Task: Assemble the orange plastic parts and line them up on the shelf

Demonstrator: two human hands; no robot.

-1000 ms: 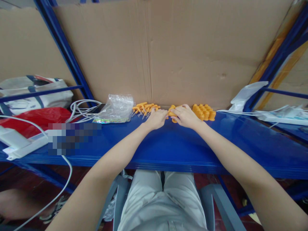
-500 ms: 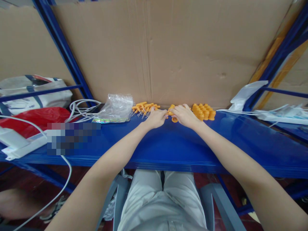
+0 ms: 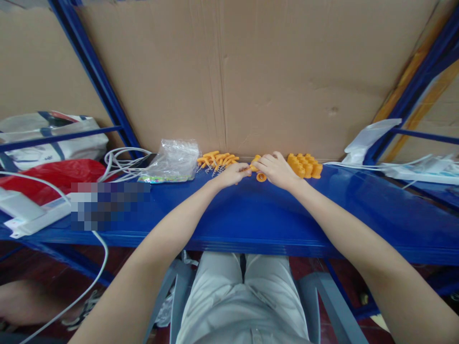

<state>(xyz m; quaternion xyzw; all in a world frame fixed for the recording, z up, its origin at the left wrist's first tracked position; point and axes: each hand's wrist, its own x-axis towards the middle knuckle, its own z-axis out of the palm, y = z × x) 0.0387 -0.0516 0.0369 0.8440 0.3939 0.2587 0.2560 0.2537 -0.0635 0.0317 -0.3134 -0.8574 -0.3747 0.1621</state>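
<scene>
Two grips pinch one small orange piece (image 3: 253, 167) at the back of the bench (image 3: 251, 215). Your left hand (image 3: 232, 174) has rolled onto its fingertips, your right hand (image 3: 277, 170) holds firm, and an orange ring (image 3: 261, 177) now lies clear just below.

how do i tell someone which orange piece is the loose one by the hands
On the blue shelf, at the foot of the cardboard wall, find the right hand. At its near left edge an orange ring-like piece lies alone on the blue, unlike the stick-shaped pile further left and the packed cluster on the right.
</scene>
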